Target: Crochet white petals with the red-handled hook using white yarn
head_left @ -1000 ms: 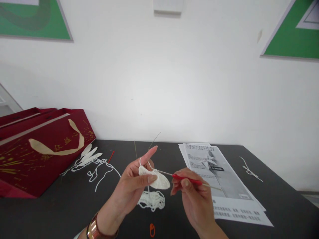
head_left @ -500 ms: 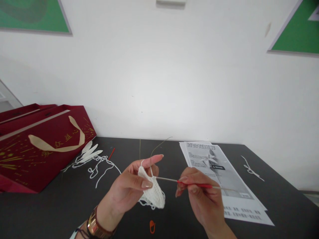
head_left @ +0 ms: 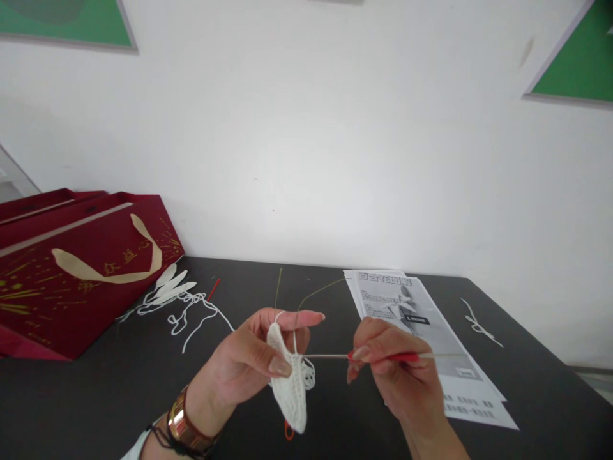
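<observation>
My left hand (head_left: 258, 348) pinches a white crocheted petal (head_left: 291, 396) between thumb and fingers, its pointed end hanging down. White yarn loops over the left index finger, and a thin green wire sticks up from the piece in two strands. My right hand (head_left: 397, 361) is closed round the red grip of a crochet hook (head_left: 330, 356). The hook's metal shaft points left, and its tip meets the petal's right edge at a loop of yarn. Behind the petal hangs a small bunch of white yarn (head_left: 309, 374).
An orange stitch marker (head_left: 288, 431) lies partly behind the petal. Printed sheets (head_left: 445, 332) lie at the right, beside a tied white yarn piece (head_left: 481, 327). Dark red gift bags (head_left: 96, 281) stand left, near finished white petals (head_left: 172, 287) and a red needle-like tool (head_left: 214, 289).
The petal has turned so its tip points more straight down and now partly covers the orange marker. Both hands have shifted slightly right in view, with the hook still at the petal's edge.
</observation>
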### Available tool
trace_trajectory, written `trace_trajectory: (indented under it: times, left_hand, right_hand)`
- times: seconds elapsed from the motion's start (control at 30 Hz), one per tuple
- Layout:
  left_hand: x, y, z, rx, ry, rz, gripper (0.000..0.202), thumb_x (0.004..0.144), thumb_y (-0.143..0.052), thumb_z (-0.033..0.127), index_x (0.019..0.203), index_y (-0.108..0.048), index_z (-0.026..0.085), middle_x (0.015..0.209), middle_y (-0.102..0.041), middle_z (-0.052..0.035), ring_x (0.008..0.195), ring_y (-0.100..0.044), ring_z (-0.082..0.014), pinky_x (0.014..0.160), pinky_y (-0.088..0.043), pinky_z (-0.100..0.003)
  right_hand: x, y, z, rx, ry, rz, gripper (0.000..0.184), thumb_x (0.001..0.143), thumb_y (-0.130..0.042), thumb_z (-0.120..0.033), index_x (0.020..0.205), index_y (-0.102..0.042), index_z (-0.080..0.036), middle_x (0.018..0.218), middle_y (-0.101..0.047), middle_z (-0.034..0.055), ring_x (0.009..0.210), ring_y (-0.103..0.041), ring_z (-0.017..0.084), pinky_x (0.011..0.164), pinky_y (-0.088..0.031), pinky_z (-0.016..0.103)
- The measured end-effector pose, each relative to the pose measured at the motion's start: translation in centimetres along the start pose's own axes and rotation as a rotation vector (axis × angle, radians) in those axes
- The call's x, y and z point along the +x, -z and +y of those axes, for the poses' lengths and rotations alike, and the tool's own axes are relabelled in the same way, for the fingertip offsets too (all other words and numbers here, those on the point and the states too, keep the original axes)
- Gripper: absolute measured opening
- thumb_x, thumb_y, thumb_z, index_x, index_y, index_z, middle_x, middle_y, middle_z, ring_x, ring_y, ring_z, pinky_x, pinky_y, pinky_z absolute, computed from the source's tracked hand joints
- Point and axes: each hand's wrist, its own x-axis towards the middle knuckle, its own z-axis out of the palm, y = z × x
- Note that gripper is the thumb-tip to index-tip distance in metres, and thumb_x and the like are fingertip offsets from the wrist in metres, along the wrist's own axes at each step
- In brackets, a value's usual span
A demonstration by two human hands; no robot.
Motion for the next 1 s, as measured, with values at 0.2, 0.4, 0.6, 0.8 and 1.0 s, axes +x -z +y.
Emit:
trace_trajectory:
  times: [0.2,0.4,0.6,0.8,1.0]
  left_hand:
    - [-0.4,0.2,-0.1,0.304,-0.097,0.047,0.041,0.061,-0.08,0.023,0.102,-0.078,0.026,0.056,-0.049,0.0003,0.049,-0.033,-0.0112,0.049,-0.022,-0.026]
    - [0.3,-0.2,-0.1,0.8,-0.5,0.165,0.038,0.077,-0.07,0.015,0.111,-0.073,0.033,0.067,-0.055,-0.0006,0.064,-0.046,-0.0146,0.058,-0.037,-0.027]
    - [1.4,-0.1,-1.1,0.711,-0.504,0.233,0.035,0.079,-0.069,0.019,0.112,-0.072,0.03,0.08,-0.055,-0.0013,0.07,-0.049,-0.0139,0.062,-0.041,-0.025]
    - [1.9,0.0,-1.6,0.635,-0.457,0.364,0.025,0.078,-0.071,0.021,0.102,-0.077,0.027,0.079,-0.059,-0.0011,0.077,-0.053,-0.0139,0.069,-0.044,-0.025]
    - [2.1,0.4,-2.3,0.553,-0.436,0.468,0.042,0.072,-0.077,0.019,0.113,-0.072,0.026,0.07,-0.063,0.0021,0.068,-0.056,-0.0126,0.068,-0.046,-0.026]
  right_hand:
    - [0.5,-1.1,1.2,0.373,-0.324,0.28,0.013,0.074,-0.077,-0.03,0.073,-0.075,-0.018,0.055,-0.063,-0.0001,0.042,-0.055,0.008,0.037,-0.051,0.015]
    - [0.4,-1.9,2.9,0.632,-0.588,0.519,0.022,0.062,-0.087,-0.025,0.077,-0.075,-0.014,0.058,-0.068,-0.0019,0.043,-0.055,0.003,0.039,-0.049,0.008]
    - [0.6,-2.3,3.1,0.545,-0.516,0.533,0.021,0.067,-0.083,-0.027,0.081,-0.075,-0.014,0.06,-0.067,-0.0013,0.048,-0.058,0.006,0.044,-0.054,0.012]
    - [0.6,-2.6,3.1,0.438,-0.506,0.532,0.023,0.069,-0.082,-0.031,0.082,-0.075,-0.013,0.059,-0.067,-0.0007,0.048,-0.06,0.008,0.045,-0.056,0.015]
    - [0.7,-2.3,3.3,0.453,-0.51,0.554,0.022,0.068,-0.082,-0.027,0.084,-0.075,-0.013,0.061,-0.069,0.0004,0.049,-0.061,0.008,0.046,-0.056,0.015]
